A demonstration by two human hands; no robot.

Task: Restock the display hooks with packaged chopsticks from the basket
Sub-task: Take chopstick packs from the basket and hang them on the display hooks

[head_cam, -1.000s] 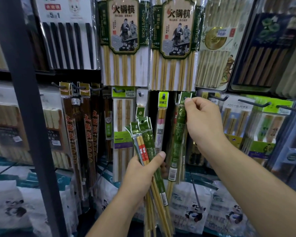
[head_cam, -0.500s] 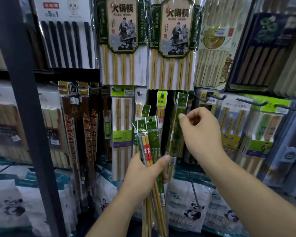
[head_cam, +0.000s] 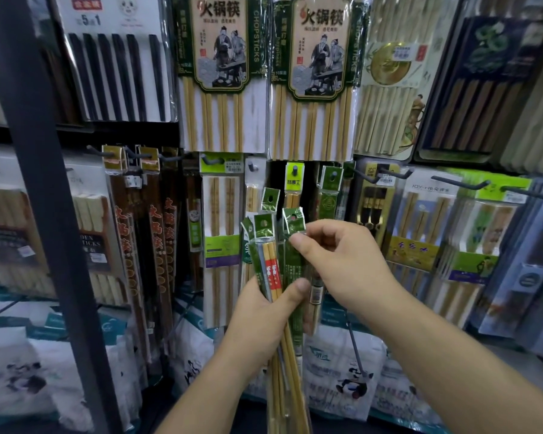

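Head view: the left hand grips a bundle of packs upright, thumb across its front. The right hand pinches the top of one green pack in that bundle (thumb and forefinger closed on it), just below a hook carrying a hung pack.

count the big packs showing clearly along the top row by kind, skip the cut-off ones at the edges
black chopsticks pack: 1
green-bordered packs with two figures: 2
pack with gold disc: 1
dark blue pack: 1
total: 5
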